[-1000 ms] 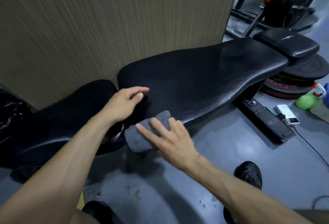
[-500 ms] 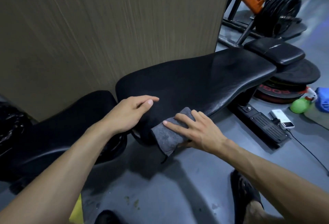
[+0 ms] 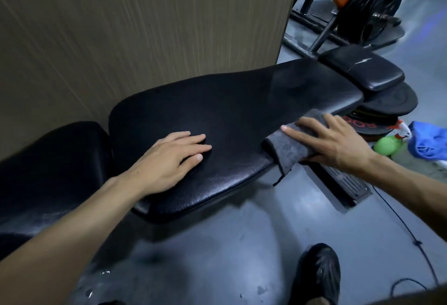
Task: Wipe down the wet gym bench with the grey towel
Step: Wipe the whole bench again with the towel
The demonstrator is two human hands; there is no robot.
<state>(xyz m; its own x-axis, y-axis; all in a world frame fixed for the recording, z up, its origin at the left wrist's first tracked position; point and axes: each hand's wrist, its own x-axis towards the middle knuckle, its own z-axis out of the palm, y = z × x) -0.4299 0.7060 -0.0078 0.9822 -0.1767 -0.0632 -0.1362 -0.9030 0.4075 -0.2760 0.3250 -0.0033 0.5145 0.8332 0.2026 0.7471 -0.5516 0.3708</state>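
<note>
The black padded gym bench (image 3: 242,111) stretches from lower left to upper right, its long back pad shiny along the near edge. My right hand (image 3: 331,142) lies flat on the grey towel (image 3: 287,149), pressing it over the pad's near edge about two thirds of the way along; one corner of the towel hangs below the edge. My left hand (image 3: 167,159) rests flat on the pad near its lower end, fingers together, holding nothing. The separate seat pad (image 3: 48,164) lies to the left.
A wood-grain wall panel (image 3: 145,26) stands right behind the bench. Weight plates (image 3: 391,103), a green ball (image 3: 387,146) and blue cloth (image 3: 428,140) sit at the right. A black cable (image 3: 399,222) runs over the grey floor; my shoe (image 3: 316,273) is near the bottom.
My right hand has slid the towel along the pad's near edge from the lower end toward the far end. My left hand has moved further onto the pad and lies flat.
</note>
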